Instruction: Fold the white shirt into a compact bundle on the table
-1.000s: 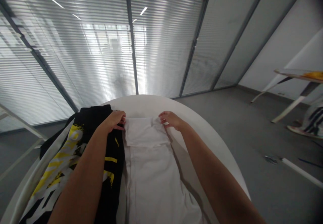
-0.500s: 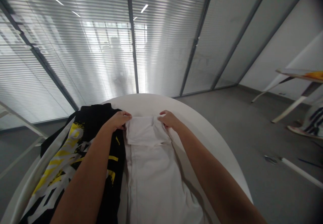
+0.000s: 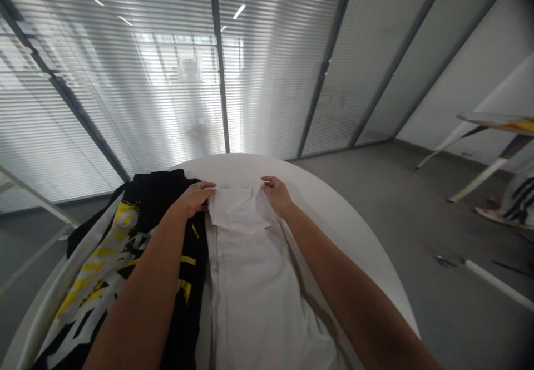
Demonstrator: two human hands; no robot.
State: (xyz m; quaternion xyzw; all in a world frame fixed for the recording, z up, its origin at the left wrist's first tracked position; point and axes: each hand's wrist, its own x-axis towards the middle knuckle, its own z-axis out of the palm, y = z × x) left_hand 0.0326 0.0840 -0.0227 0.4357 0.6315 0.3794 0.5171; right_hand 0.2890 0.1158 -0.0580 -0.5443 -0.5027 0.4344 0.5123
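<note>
A long white garment (image 3: 254, 286) lies lengthwise on the round white table (image 3: 334, 220), its far end doubled back into a short flap. My left hand (image 3: 197, 197) pinches the left corner of that folded end. At the opposite corner, my right hand (image 3: 276, 195) has thumb and fingers closed on the cloth, with the index finger reaching slightly past the fold. A black garment (image 3: 156, 192) with yellow and grey print lies along the left side, partly under my left forearm. Whether the white garment is a shirt or trousers I cannot tell.
Glass panels with blinds (image 3: 267, 92) stand just behind the table. A white metal frame (image 3: 37, 203) is at the left. On the right are a wooden-topped table (image 3: 492, 121), a person's foot (image 3: 496, 217) and a white pole (image 3: 500, 285) near the floor.
My right hand has shifted slightly up and away along the fold's corner. The folded flap has moved a little farther from me, and the left hand has barely moved.
</note>
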